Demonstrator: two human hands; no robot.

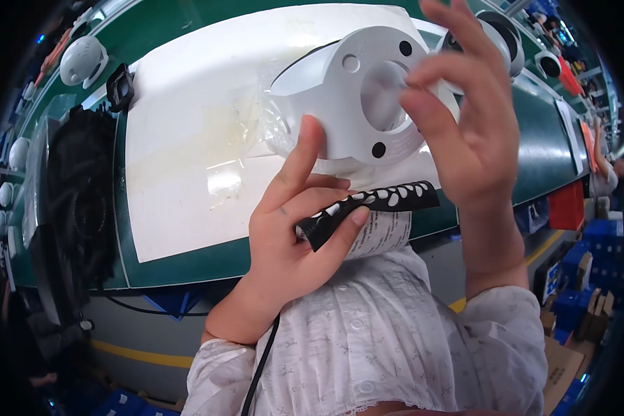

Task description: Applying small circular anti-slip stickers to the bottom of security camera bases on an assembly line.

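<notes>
A white rounded housing [308, 97] lies tilted on the sheet, its ring-shaped base facing me around a wide round opening. Two black round pads [378, 150] sit on the base, and a bare round recess [351, 64] shows at its upper left. My left hand [284, 229] grips a curled black strip of stick-on pads [395, 197] with white oval spots, its index finger raised by the housing's lower edge. Printed white paper [385, 232] hangs beneath the strip. Over the base's right side, my right hand [471, 118] has thumb and index finger pinched together; anything between them is too blurred to make out.
A large white sheet [180, 173] covers much of the green bench [544, 149]. At the left lie a black cloth-like bundle [83, 194] and a small black bracket [120, 88]. More white housings [83, 61] stand along the far side. A red bin [566, 206] is at the right.
</notes>
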